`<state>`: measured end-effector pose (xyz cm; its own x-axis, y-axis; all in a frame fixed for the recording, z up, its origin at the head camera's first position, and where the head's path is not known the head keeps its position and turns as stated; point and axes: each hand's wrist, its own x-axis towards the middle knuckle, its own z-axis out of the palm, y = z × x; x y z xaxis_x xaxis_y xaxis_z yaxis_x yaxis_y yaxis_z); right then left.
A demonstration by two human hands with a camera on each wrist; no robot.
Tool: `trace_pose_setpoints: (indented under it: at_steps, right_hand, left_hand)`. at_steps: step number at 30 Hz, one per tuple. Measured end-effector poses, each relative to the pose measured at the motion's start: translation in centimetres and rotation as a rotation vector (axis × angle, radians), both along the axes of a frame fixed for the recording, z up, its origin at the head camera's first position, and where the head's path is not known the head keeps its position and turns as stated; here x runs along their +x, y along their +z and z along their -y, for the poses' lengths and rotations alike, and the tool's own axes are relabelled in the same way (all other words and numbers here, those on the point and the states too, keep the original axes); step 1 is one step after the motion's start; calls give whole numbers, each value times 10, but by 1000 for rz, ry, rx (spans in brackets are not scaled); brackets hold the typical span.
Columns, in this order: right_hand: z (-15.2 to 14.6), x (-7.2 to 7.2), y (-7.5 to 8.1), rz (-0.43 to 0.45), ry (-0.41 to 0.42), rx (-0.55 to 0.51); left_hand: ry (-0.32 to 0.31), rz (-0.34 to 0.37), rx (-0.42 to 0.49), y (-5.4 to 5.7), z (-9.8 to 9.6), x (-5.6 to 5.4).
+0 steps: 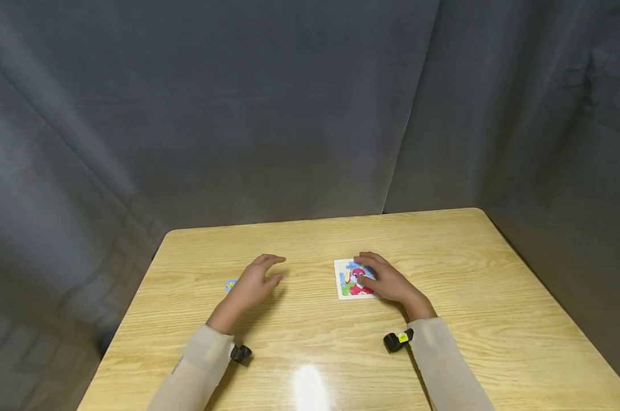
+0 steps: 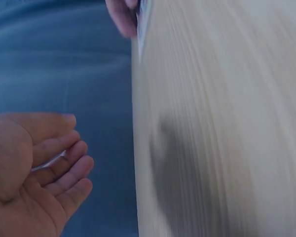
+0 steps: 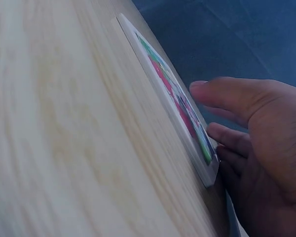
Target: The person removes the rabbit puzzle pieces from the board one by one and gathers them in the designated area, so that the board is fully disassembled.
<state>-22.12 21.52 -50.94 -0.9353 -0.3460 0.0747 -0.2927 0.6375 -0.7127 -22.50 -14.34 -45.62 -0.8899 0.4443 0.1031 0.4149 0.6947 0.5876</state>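
Observation:
A square picture puzzle (image 1: 345,290) with a pale frame and a red cartoon figure lies flat near the middle of the table. Over its right side is my right hand (image 1: 389,281), fingers loosely bent. In the right wrist view the thumb stays apart from the picture, while the fingertips (image 3: 229,138) are at the board's edge; whether they touch it I cannot tell. My left hand (image 1: 250,285) hovers above the wood to the left, thumb and fingers spread apart around nothing. Beside it lies a small blue and yellow piece (image 1: 230,284), partly hidden behind the hand.
The wooden table (image 1: 310,325) has rounded back corners and a bright reflection near the front. Dark grey curtains (image 1: 289,114) hang behind it and at both sides. Each wrist bears a small black camera, one at the left cuff (image 1: 241,354), another at the right (image 1: 394,342).

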Motion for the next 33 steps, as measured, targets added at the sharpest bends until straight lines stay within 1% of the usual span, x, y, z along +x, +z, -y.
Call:
trace_pose_setpoints:
  at_steps: [3,7,9,14,17,21,24,27,30,33]
  right_hand:
    - [-4,0,1,-10,-18,1]
    - [-10,0,2,-15,-55,-2]
    - [-12,1,3,-4,-58,-11]
    - [-12,2,4,18,-30,14]
    - [-12,1,4,13,-29,29]
    - [-14,0,4,-2,-29,40]
    - [-15,0,3,-15,-24,50]
    - [-14,0,2,-11,-25,49]
    - [-13,2,4,2,-23,46]
    - [-11,4,4,4,-18,46]
  left_hand:
    - [-36,16,7,0,-22,2]
    - [-66,39,32,0,-47,2]
    - [-80,52,37,0,-58,2]
    - [-111,80,8,-4,-84,4]
    - [-124,89,5,-6,-99,2]
    - [-124,108,2,-7,-117,-6]
    - [-118,127,-29,-12,-130,-12]
    - [-120,132,-89,-18,-140,-16]
    - [-117,130,-146,-22,-147,-17]
    - [-111,122,-169,-25,-151,-17]
